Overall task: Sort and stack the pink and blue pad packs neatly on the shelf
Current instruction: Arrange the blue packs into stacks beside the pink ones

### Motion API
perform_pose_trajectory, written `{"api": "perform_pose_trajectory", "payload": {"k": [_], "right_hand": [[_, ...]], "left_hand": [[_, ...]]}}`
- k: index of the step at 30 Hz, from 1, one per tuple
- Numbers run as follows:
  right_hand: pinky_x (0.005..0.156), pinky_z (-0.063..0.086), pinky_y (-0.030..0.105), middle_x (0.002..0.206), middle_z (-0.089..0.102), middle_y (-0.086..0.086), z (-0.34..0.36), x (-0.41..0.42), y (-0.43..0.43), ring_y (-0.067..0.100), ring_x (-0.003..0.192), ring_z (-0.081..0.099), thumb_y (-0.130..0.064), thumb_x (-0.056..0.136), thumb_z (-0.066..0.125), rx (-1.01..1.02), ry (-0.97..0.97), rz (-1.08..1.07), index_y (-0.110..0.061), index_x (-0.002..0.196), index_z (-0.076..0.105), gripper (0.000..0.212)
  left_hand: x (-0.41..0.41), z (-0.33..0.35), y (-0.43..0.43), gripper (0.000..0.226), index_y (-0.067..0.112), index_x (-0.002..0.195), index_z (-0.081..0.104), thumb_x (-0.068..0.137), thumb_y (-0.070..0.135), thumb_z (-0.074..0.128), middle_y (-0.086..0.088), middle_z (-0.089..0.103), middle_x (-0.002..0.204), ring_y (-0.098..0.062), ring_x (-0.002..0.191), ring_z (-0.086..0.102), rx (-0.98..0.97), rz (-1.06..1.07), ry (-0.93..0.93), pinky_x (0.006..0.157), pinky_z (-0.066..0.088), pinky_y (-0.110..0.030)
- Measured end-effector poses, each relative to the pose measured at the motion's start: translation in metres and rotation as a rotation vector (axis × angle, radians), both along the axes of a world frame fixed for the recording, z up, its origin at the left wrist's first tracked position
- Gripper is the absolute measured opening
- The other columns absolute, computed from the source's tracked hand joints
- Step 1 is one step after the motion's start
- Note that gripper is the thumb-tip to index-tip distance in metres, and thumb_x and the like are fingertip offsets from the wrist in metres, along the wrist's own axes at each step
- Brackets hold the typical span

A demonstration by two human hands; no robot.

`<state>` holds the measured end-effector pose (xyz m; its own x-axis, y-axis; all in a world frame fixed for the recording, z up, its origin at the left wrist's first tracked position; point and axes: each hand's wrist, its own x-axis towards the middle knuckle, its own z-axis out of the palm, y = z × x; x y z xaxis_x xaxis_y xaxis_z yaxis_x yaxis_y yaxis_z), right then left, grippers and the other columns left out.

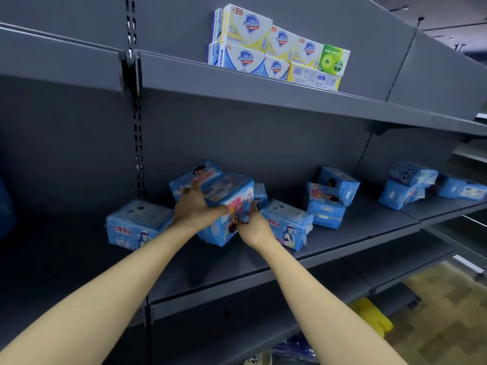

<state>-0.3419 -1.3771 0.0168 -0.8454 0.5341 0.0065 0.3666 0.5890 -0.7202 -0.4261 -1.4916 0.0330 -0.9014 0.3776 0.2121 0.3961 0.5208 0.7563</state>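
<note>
I see my left hand (195, 206) and right hand (254, 225) gripping 1 blue pad pack (229, 192) between them, over the grey shelf (355, 227), where other blue packs (287, 227) lie scattered; Safeguard soap boxes (247, 35) stand above that shelf.

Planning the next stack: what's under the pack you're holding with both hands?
Under the held pack, gripped by the left hand and right hand, another blue pack lies on the shelf. The hands cover that pack's top, so contact between the two cannot be seen.
</note>
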Motion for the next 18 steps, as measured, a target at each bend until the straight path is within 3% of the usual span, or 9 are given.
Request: {"api": "perform_pose_trajectory", "payload": {"k": [3,7,13,18], "right_hand": [[0.09,0.043,0.035,0.127,0.055,0.004,-0.003,0.002,-0.004,0.024,0.117,0.052,-0.025,0.096,0.051,-0.369,0.169,-0.075,-0.012,0.138,0.036,0.046],[0.097,0.036,0.051,0.129,0.054,0.005,0.0,0.002,-0.012,0.028,0.113,0.054,-0.028,0.095,0.052,-0.809,0.229,-0.126,-0.019,0.134,0.041,0.042],[0.1,0.032,0.057,0.133,0.053,0.011,0.001,-0.001,-0.024,0.03,0.112,0.054,-0.025,0.094,0.054,-0.976,0.283,-0.096,-0.016,0.132,0.044,0.04],[0.102,0.025,0.065,0.14,0.044,0.011,0.013,-0.003,-0.033,0.033,0.128,0.042,-0.047,0.084,0.062,-1.179,0.306,-0.069,-0.02,0.135,0.043,0.061]], "left_hand": [[0.002,0.006,-0.003,0.08,0.02,0.136,0.04,0.066,0.038,0.076,-0.006,0.051,0.13,-0.022,0.113,0.053,0.167,0.015,-0.034,0.077,0.043,-0.026],[0.012,0.012,-0.006,0.074,0.017,0.131,0.045,0.066,0.032,0.078,-0.005,0.053,0.128,-0.019,0.11,0.055,0.367,0.042,-0.056,0.079,0.042,-0.023],[0.026,0.018,-0.014,0.081,0.017,0.139,0.035,0.07,0.025,0.077,-0.007,0.042,0.135,-0.02,0.119,0.047,0.328,0.055,0.043,0.082,0.036,-0.021],[0.033,0.022,-0.019,0.088,0.015,0.141,0.03,0.069,0.031,0.078,-0.008,0.039,0.134,-0.024,0.12,0.046,0.202,0.057,0.146,0.087,0.039,-0.027]]}}
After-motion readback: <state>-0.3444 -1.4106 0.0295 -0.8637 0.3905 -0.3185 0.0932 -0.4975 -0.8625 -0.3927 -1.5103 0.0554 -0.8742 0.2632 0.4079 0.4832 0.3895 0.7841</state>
